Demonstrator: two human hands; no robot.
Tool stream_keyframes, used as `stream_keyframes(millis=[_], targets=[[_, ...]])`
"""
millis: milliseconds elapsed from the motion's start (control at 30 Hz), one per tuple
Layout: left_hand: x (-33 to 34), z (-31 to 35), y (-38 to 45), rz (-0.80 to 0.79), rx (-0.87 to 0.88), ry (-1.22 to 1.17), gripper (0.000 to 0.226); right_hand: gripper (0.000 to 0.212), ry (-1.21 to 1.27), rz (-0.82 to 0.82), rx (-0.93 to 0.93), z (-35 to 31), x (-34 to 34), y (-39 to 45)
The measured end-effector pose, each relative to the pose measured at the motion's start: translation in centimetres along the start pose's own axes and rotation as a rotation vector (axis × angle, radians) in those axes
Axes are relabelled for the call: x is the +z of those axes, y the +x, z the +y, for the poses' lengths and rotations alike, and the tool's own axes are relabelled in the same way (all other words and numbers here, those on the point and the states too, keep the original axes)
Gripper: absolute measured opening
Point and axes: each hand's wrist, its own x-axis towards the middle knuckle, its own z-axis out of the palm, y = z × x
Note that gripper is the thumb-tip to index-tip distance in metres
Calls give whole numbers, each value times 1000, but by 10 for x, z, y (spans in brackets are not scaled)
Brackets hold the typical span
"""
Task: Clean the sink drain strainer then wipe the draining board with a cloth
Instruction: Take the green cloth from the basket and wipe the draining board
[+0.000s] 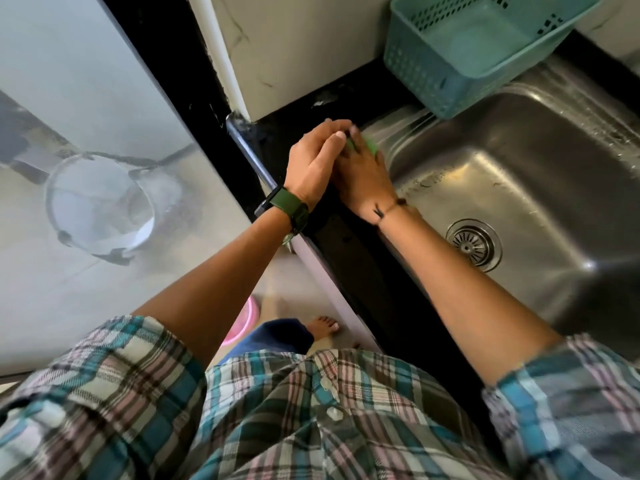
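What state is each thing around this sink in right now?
Drain strainer: seated in the drain.
Sink: no standing water, surface streaked.
Basket: upright, overhanging the sink corner.
Green cloth: mostly hidden under the hands.
Left hand: overlapping the right.
Right hand: on the cloth.

Item count, head view:

- Hands: two, the left hand [313,164] and the right hand [363,181].
- Green cloth [365,144]: one, possibly a scouring pad, as it is mostly covered.
- Sink [540,140]: one basin.
- Drain strainer [473,244]: one.
- Teal basket [464,46]: one.
- Wristwatch [289,206]: one.
- Cord bracelet [389,209]: one.
- Bare foot [323,327]: one.
- Pink basin [242,322]: one.
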Motion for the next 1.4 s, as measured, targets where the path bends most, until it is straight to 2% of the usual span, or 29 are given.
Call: stream_keyframes(millis=[100,200,300,367,533,667,767,867,967,1100,1233,1400], targets=[[-7,3,0,49,-32,-35,40,49,-14,-6,-42,-2,1,5],[-9,3,-4,24,-55,-109,38,45,63,-2,-177,14,-2,-60],[-10,5,-9,113,-115,-317,41,47,-2,51,-258,26,-5,-131],[-15,7,-11,204,-198,-468,41,51,-44,33,-286,30,-6,-141],[-23,10,-17,315,-260,-569,41,48,-67,-72,-305,4,4,-44],[-32,20,-17,378,-229,-552,43,41,-104,-53,-266,-27,5,64],[-38,24,-19,383,-216,-540,43,43,-119,-56,-264,-33,7,81],[-39,25,-23,377,-221,-531,40,47,-182,-35,-305,-26,6,42],[-38,20,-25,352,-236,-545,40,51,-149,-72,-310,-8,5,-40],[-34,12,-24,305,-233,-546,40,51,-36,49,-346,8,-1,-115],[-22,9,-23,230,-228,-493,36,49,-69,-50,-290,-2,2,-65],[-15,15,-21,222,-161,-412,28,48,-62,10,-173,-5,-3,58]])
